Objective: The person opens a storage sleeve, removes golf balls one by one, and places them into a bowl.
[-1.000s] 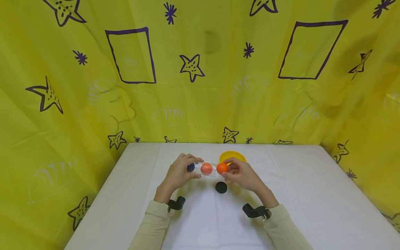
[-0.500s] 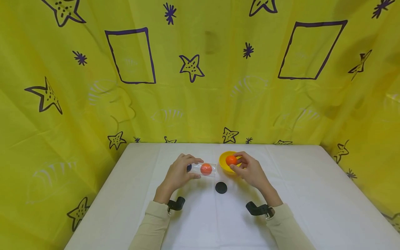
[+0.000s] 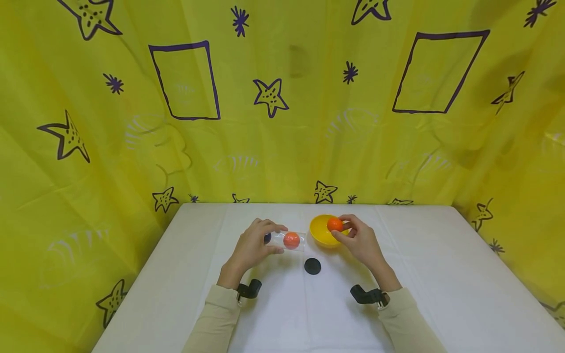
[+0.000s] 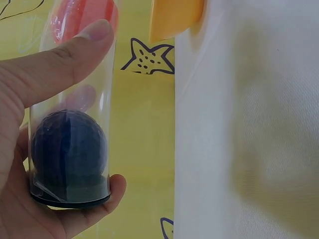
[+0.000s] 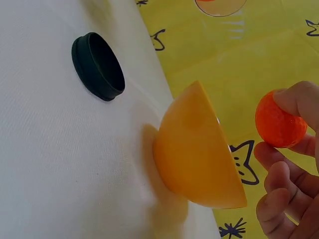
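Observation:
My left hand [image 3: 251, 245] grips a clear tube [image 4: 103, 84] held sideways in the head view. Inside the tube, a dark blue dimpled ball [image 4: 70, 147] sits at the end with a dark cap [image 4: 72, 203], and a red-orange ball [image 3: 291, 240] lies toward the other end. Between thumb and fingertips, my right hand [image 3: 362, 245] pinches an orange ball [image 5: 279, 122]. That ball overlaps the right part of a yellow bowl [image 3: 319, 238] in the head view, and the right wrist view shows it just off the bowl's open side.
A dark round lid [image 3: 312, 266] lies on the white-covered table [image 3: 441, 274], in front of the bowl. A yellow curtain [image 3: 309, 147] with printed stars hangs behind and along both sides.
My right hand has carried the orange ball rightward from the tube's end to over the bowl. The left hand and tube have stayed nearly in place.

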Available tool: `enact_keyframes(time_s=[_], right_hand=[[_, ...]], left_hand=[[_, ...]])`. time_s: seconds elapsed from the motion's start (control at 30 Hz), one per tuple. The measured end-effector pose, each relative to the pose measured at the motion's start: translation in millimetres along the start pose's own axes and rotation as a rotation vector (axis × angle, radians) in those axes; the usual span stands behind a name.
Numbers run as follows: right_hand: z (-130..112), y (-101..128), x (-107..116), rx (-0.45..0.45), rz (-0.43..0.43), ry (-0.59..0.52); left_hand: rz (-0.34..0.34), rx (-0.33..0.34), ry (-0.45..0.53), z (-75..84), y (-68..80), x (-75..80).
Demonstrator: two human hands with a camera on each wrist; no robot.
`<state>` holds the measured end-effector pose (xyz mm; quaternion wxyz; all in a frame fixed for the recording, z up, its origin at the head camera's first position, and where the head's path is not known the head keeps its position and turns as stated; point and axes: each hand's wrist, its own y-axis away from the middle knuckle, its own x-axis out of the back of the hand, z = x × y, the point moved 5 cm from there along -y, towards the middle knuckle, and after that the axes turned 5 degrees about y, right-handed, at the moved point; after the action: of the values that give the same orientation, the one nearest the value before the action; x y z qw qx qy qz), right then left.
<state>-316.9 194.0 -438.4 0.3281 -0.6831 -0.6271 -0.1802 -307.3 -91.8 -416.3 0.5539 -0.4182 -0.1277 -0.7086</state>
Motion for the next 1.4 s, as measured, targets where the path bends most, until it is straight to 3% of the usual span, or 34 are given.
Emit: enact_keyframes(time_s=[0.53, 1.0, 1.4], right_hand=[[10, -2, -3, -0.036, -0.011, 0.041], [10, -15, -11, 0.056, -0.011, 0.115], [10, -22, -16, -0.01, -0.054, 0.157]], left_hand=[[0.004, 0.004, 0.018, -0.6, 0.3, -0.7], [0.019, 0.016, 0.025, -1.7, 0.9, 1.6], [0.018, -0.007, 0.017, 0.1, 2.1, 4.3]])
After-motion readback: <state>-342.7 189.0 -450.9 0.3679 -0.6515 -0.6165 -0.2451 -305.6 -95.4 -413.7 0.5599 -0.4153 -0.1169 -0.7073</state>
